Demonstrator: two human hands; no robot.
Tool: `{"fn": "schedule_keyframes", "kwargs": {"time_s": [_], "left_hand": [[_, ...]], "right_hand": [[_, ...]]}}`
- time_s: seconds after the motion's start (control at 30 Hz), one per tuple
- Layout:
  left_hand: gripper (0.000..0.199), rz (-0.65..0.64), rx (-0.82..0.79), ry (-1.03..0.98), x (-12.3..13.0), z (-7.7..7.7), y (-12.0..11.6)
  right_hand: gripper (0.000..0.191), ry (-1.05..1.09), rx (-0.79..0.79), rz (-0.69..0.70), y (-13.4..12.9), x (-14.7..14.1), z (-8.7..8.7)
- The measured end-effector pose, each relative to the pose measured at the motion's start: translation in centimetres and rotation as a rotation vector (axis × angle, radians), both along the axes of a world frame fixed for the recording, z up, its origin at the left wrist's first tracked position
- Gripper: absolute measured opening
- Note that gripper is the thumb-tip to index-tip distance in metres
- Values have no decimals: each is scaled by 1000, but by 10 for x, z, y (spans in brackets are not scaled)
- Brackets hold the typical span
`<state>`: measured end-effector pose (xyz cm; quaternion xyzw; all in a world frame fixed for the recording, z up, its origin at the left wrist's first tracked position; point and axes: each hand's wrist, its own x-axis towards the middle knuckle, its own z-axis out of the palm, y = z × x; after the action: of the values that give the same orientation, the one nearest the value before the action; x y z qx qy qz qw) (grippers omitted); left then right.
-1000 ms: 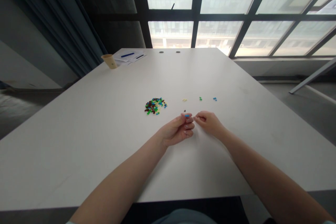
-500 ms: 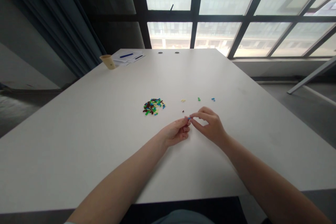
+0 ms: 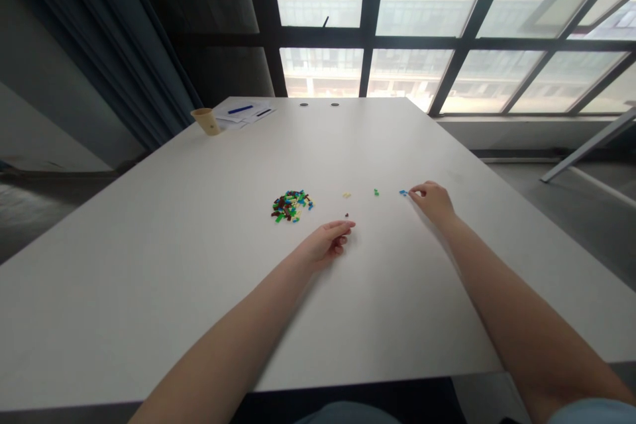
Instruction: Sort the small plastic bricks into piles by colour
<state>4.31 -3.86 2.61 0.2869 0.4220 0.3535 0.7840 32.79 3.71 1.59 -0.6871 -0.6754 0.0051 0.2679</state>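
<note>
My right hand (image 3: 433, 204) reaches to the right side of the table. Its thumb and fingers pinch a small blue toy brick, mostly hidden by the fingertips, right beside a few blue bricks (image 3: 402, 193). My left hand (image 3: 328, 243) rests closer to me with its fingers curled and thumb against forefinger; what lies in it, if anything, is hidden. Just beyond its fingertips is a tiny dark brown brick (image 3: 346, 215). Green bricks (image 3: 376, 192) and pale yellow bricks (image 3: 346, 195) lie in small separate groups, in line with the blue ones.
A mixed pile of small brown, green, blue and yellow bricks (image 3: 291, 205) lies left of my left hand. At the white table's (image 3: 149, 265) far left are a paper cup (image 3: 206, 122) and papers (image 3: 236, 118) with a blue pen (image 3: 240, 109).
My hands were together around a small blue brick. The right hand has moved away to the right, to the blue group; the left has shifted slightly left.
</note>
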Motion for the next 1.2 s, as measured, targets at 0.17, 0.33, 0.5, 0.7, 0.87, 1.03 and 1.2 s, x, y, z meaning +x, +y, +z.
{"fn": "schedule_keyframes", "kwargs": {"time_s": [0.17,0.33,0.5,0.7,0.87,1.03,1.2], "left_hand": [[24,38,19,69,-2,-4,5],[20,53,34,60,-3,-3,5],[23,151,79,52,-8,3,10],[13,631,517,530,-68,6,45],[11,458,940,1101,-95,-10,55],[24,107,1087,1481,-74,-18,46],[25,7,1091,1613,-67,-21,47]], "right_hand": [[21,-25,-109,-10,10,12,-23],[24,3,-105,-26,9,9,-28],[28,55,-80,-53,7,10,-18],[28,99,-148,60,-25,-35,22],[34,44,-358,437,-80,-105,39],[29,98,-324,555,-104,-138,16],[29,140,-310,560,-100,-135,0]]}}
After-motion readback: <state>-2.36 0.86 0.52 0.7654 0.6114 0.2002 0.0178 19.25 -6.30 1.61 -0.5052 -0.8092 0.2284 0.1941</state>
